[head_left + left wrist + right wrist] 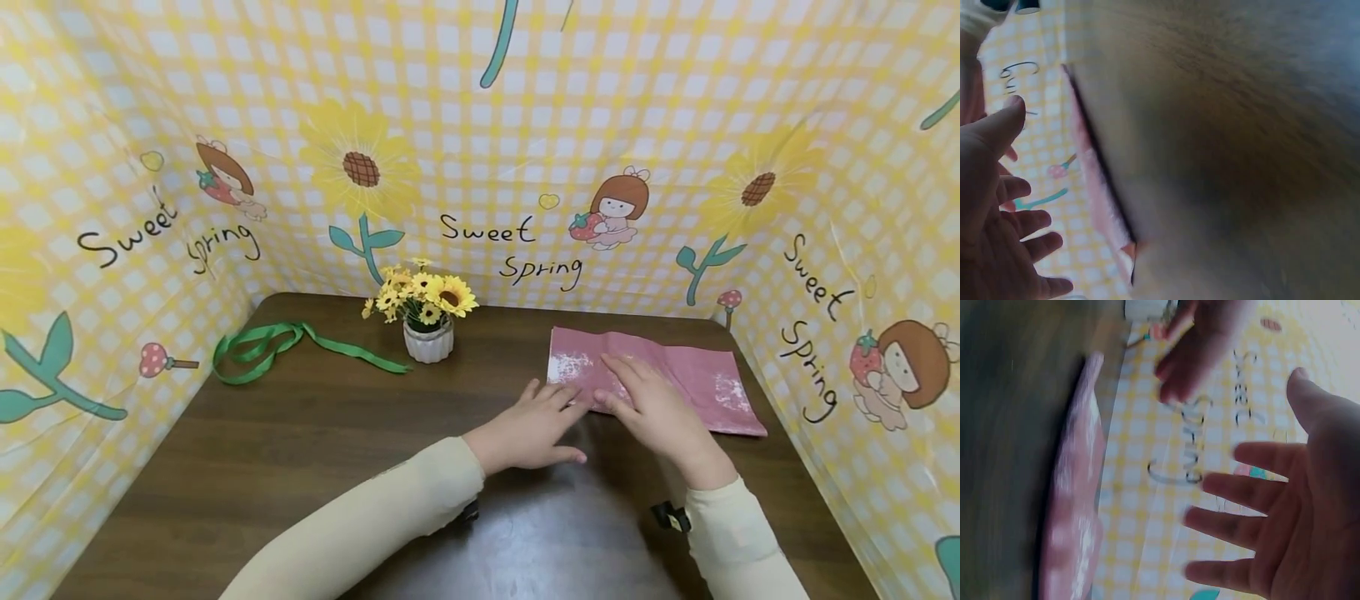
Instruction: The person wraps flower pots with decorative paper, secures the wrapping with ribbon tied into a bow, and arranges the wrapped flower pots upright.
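A flat, folded pink sheet [705, 367] with white speckled patches lies at the right of the dark table. My left hand [528, 429] hovers at its near left corner, fingers spread. Over the sheet's left half is my right hand [656, 408], fingers extended. In the left wrist view, the left hand [991, 206] shows straight fingers with nothing in them, and the sheet [1100, 187] lies beyond, a white corner lifted. The right wrist view has the right hand [1291, 500] spread and apart from the sheet [1072, 506], with the left hand [1204, 350] blurred above.
A small white pot [429, 342] of yellow artificial flowers [423, 293] stands at the table's back middle. Green ribbon [262, 337] lies loosely looped at the back left. Yellow checked cloth [465, 150] with printed figures walls in the table [300, 450] behind and on both sides.
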Demonstrator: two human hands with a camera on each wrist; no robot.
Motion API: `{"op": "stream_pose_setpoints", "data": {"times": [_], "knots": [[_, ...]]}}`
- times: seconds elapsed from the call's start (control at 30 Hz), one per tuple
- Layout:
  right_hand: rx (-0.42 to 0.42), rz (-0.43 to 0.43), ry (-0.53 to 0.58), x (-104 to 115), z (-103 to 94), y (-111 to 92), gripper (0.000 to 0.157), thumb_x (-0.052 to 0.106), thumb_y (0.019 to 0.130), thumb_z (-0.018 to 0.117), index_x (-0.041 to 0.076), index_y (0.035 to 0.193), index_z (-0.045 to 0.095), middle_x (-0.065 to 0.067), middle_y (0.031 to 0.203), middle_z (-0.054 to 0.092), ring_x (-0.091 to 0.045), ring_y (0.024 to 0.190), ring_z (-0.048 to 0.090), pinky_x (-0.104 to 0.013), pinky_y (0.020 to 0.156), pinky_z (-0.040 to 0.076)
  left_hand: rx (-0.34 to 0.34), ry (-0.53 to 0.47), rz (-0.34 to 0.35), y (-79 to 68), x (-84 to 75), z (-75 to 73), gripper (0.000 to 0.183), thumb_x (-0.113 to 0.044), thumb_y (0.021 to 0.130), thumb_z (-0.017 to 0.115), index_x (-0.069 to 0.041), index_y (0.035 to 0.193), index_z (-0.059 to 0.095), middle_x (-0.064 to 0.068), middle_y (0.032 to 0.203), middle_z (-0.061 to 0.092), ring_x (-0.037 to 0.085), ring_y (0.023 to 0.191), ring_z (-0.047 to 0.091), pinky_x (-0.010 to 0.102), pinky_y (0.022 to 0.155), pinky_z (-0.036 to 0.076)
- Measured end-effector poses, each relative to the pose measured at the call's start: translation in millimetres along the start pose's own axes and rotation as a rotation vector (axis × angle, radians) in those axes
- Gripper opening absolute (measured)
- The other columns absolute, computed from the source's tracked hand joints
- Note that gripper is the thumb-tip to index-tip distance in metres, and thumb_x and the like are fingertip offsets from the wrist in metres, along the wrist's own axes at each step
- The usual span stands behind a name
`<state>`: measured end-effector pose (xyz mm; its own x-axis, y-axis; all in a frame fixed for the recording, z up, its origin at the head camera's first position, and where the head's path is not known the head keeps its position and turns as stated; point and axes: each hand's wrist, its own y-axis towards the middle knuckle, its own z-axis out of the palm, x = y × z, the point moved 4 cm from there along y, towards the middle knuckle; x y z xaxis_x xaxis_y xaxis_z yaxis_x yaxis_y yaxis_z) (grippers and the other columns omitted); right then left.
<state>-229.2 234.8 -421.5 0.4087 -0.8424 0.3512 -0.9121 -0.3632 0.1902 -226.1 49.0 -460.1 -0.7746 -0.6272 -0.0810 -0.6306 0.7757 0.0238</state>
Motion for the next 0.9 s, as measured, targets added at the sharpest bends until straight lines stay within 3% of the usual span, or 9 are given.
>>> {"op": "stream_pose_setpoints", "data": {"times": [0.13,0.33,0.47,0.6,0.9], "knots": [[0.07,0.08,0.024,-21,0.5,-1,0.061,0.047,0.107,0.05,0.004,0.15,0.05,-0.021,0.148,0.054,-0.042,0.141,0.046,-0.063,0.113,0.036,0.029,0.062,0.05,18.6,-10.1,16.0,0.077,-0.065,0.098,0.054,-0.019,0.158,0.04,0.004,0.16,0.042,0.026,0.147,0.038,0.055,0.118,0.034],[0.112,0.147,-0.007,-44,8.0,-2,0.055,0.042,0.106,0.053,-0.003,0.137,0.06,-0.024,0.136,0.062,-0.045,0.131,0.054,-0.063,0.107,0.041,0.095,0.059,0.054,32.9,-16.1,29.1,0.073,-0.066,0.099,0.048,-0.022,0.158,0.041,0.002,0.161,0.039,0.023,0.148,0.036,0.051,0.117,0.037],[0.159,0.159,-0.047,-51,16.4,-4,0.045,0.039,0.104,0.059,-0.001,0.123,0.068,-0.016,0.108,0.07,-0.037,0.107,0.064,-0.058,0.095,0.049,0.104,0.032,0.028,36.0,-14.7,31.0,0.074,-0.066,0.099,0.049,-0.022,0.158,0.041,0.004,0.161,0.04,0.024,0.148,0.036,0.051,0.116,0.037],[0.191,0.179,-0.058,-52,23.0,-4,0.037,0.038,0.102,0.063,0.004,0.113,0.07,-0.005,0.089,0.066,-0.023,0.085,0.062,-0.053,0.083,0.051,0.134,0.002,-0.006,34.6,-11.6,30.8,0.075,-0.066,0.099,0.05,-0.022,0.158,0.039,0.007,0.163,0.037,0.026,0.15,0.034,0.052,0.119,0.034],[0.229,0.172,-0.066,-43,34.7,-3,0.031,0.036,0.101,0.064,0.007,0.107,0.072,-0.008,0.1,0.072,-0.027,0.093,0.067,-0.054,0.089,0.052,0.172,-0.032,-0.07,28.7,0.1,25.7,0.076,-0.067,0.098,0.051,-0.022,0.158,0.04,0.008,0.164,0.035,0.03,0.152,0.031,0.054,0.121,0.03]]}}
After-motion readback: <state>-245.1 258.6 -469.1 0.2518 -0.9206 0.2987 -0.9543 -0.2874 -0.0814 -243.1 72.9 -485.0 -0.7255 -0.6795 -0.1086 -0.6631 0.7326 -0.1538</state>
